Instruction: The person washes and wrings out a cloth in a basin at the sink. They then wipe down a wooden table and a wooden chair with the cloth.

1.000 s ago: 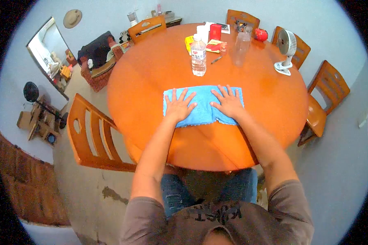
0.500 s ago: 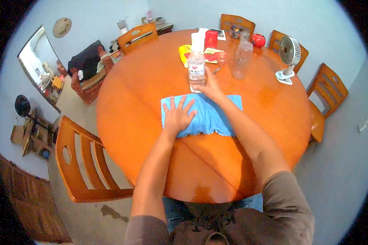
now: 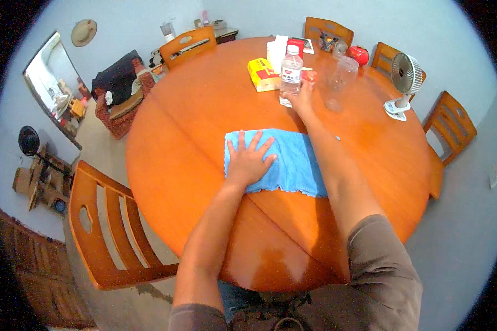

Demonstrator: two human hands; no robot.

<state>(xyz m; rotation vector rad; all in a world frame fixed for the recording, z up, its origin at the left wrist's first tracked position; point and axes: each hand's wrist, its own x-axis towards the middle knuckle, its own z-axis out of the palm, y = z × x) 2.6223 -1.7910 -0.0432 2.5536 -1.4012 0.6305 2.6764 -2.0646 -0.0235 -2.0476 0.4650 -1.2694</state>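
Note:
My left hand (image 3: 249,163) lies flat with fingers spread on a light blue towel (image 3: 292,168), near its left end. Beyond the towel, my right hand (image 3: 302,99) grips the lower right side of a clear plastic water bottle (image 3: 291,80) with a white label and white cap. The bottle is upright, just in front of a yellow-and-red packet (image 3: 264,75) and a white cup (image 3: 273,56). My right forearm passes over the towel's right end and hides part of it.
Right of the bottle stands a clear empty jar (image 3: 341,83). A white clip fan (image 3: 406,83) is at the round table's (image 3: 182,160) right edge. A red container (image 3: 358,54) and a pen holder (image 3: 329,41) are at the back. Wooden chairs (image 3: 116,231) surround the table.
My right hand and the water bottle have moved away from me and to the right, farther from the towel. My left hand stays flat on the towel; the view has shifted slightly.

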